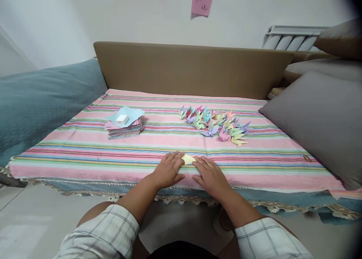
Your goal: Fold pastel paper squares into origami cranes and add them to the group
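A small piece of folded pale yellow paper (pixel 187 159) lies flat on the striped cloth (pixel 124 164) near its front edge. My left hand (pixel 169 170) rests on the paper's left side with fingers stretched out, covering that end. On the right end lie the fingertips of my right hand (pixel 209 173), its fingers also extended and flat. Only the paper's middle shows between the two hands. Beyond them, to the right, sits a cluster of folded paper cranes (pixel 210 130) in several colours.
To the left is a stack of coloured paper (pixel 126 132), with a light blue sheet (pixel 132 115) and a small white box-like object (pixel 122 119) on top. Grey cushions (pixel 316 119) stand at the right, a blue-covered armrest (pixel 51 100) at the left. A small brown object (pixel 307 158) lies near the cushion.
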{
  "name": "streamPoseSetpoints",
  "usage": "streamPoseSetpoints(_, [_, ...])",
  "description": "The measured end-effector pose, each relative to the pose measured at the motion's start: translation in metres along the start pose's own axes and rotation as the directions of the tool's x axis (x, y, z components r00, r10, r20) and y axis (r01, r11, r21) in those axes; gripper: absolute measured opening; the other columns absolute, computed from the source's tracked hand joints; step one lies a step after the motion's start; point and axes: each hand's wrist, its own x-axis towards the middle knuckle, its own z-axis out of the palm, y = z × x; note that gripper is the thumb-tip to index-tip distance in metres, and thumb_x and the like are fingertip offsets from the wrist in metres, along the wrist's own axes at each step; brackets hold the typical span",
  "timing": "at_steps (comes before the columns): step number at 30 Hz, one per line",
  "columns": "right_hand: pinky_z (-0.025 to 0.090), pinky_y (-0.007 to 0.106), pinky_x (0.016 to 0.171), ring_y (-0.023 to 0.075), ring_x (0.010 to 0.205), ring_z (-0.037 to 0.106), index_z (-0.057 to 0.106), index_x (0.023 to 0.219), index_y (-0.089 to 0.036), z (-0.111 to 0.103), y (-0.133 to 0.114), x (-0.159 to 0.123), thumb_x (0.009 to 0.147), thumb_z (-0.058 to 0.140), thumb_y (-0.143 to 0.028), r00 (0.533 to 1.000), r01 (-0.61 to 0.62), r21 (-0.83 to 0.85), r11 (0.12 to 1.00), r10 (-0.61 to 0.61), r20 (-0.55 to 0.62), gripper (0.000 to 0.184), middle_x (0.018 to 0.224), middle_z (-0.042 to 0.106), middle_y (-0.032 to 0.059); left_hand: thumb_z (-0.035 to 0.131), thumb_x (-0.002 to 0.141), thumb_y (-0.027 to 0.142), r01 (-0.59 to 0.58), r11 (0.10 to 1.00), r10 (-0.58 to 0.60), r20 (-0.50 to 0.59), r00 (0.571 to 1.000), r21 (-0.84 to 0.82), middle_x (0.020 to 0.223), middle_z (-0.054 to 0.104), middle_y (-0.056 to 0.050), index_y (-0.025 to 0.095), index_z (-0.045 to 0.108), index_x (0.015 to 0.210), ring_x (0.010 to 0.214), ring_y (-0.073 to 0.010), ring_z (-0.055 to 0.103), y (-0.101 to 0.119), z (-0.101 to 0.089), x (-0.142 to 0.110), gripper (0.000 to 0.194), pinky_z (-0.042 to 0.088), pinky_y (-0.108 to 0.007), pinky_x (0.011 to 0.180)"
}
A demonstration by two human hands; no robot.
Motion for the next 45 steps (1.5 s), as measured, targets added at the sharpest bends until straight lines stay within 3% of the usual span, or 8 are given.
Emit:
streamPoseSetpoints(6, [0.031,0.044,0.102,0.0262,0.12,0.044,0.059,0.115,-0.016,-0.005,0.005,0.001,0.088,0.045,-0.041,0.978,-0.099,-0.049,0.994,0.088,-0.188,0.039,0.128,0.054,0.0116,0.061,0.076,0.039,-0.004,1.0,0.004,0.011,1.0,0.011,0.143,0.036,-0.011,0.02,0.052,0.108,0.132,-0.0296,0.03,0.002,-0.003,0.001,0.038,0.027,-0.05,0.105])
streamPoseSetpoints(8, [0.024,0.046,0.106,0.0262,0.126,0.037,0.054,0.121,-0.015,-0.004,0.0,0.004,0.09,0.04,-0.042,0.97,-0.03,-0.08,0.996,0.01,-0.243,0.044,0.133,0.048,0.0122,0.06,0.077,0.04,0.001,1.0,-0.001,0.009,1.0,0.013,0.143,0.036,-0.011,0.02,0.052,0.107,0.132,-0.0296,0.03,0.002,-0.003,0.001,0.037,0.026,-0.051,0.105])
streamPoseSetpoints(12, [0.01,0.051,0.109,0.0262,0.136,0.02,0.032,0.139,-0.013,0.009,-0.012,0.009,0.088,0.034,-0.056,0.963,0.222,-0.102,0.97,-0.234,-0.135,0.067,0.145,0.031,0.0116,0.06,0.078,0.039,0.007,1.0,-0.007,0.014,1.0,0.014,0.142,0.037,-0.011,0.02,0.047,0.12,0.132,-0.0293,0.03,0.003,-0.003,0.001,0.048,0.027,-0.051,0.105])
streamPoseSetpoints(25, [0.019,0.051,0.107,0.0248,0.135,0.022,0.03,0.14,-0.02,0.017,-0.01,0.011,0.085,0.036,-0.06,0.979,0.204,-0.049,0.978,-0.205,-0.005,0.068,0.146,0.028,0.011,0.058,0.079,0.042,-0.053,0.998,0.052,0.051,0.997,0.014,0.146,0.031,-0.011,0.026,0.052,0.119,0.134,-0.029,0.026,-0.019,-0.015,-0.012,0.043,0.026,-0.05,0.106])
streamPoseSetpoints(36, [0.02,0.051,0.107,0.0246,0.135,0.023,0.031,0.139,-0.021,0.019,-0.009,0.012,0.085,0.036,-0.06,0.979,0.204,-0.043,0.978,-0.205,-0.002,0.067,0.146,0.029,0.0103,0.067,0.066,0.054,0.21,0.977,-0.209,-0.019,0.978,0.028,0.137,0.042,-0.016,0.016,0.055,0.105,0.128,-0.0318,0.036,-0.046,-0.027,-0.033,0.056,0.035,-0.046,0.102])
streamPoseSetpoints(41, [0.02,0.051,0.107,0.0248,0.135,0.024,0.034,0.138,-0.019,0.019,-0.011,0.012,0.086,0.037,-0.059,0.982,0.188,-0.04,0.981,-0.188,0.007,0.066,0.146,0.03,0.0105,0.043,0.087,0.041,0.481,0.876,-0.469,-0.169,0.867,0.036,0.116,0.061,-0.013,0.017,0.054,0.108,0.109,-0.0278,0.055,-0.047,-0.052,-0.026,0.034,0.037,-0.05,0.098])
streamPoseSetpoints(42, [0.02,0.051,0.107,0.0247,0.135,0.024,0.034,0.138,-0.02,0.019,-0.012,0.012,0.085,0.037,-0.059,0.983,0.185,-0.037,0.982,-0.185,0.008,0.066,0.146,0.03,0.0106,0.039,0.089,0.035,0.481,0.875,-0.459,-0.237,0.856,0.043,0.123,0.058,-0.013,0.018,0.052,0.112,0.114,-0.0268,0.053,-0.04,-0.053,-0.022,0.032,0.031,-0.052,0.102])
streamPoseSetpoints(45, [0.02,0.052,0.107,0.0246,0.135,0.025,0.032,0.139,-0.022,0.018,-0.013,0.013,0.085,0.041,-0.057,0.985,0.175,-0.025,0.984,-0.174,0.018,0.065,0.146,0.03,0.0099,0.036,0.09,0.027,0.225,0.974,-0.225,-0.2,0.954,-0.024,0.13,0.052,-0.01,0.018,0.04,0.129,0.122,-0.0209,0.046,-0.01,-0.044,-0.005,0.04,0.026,-0.046,0.108])
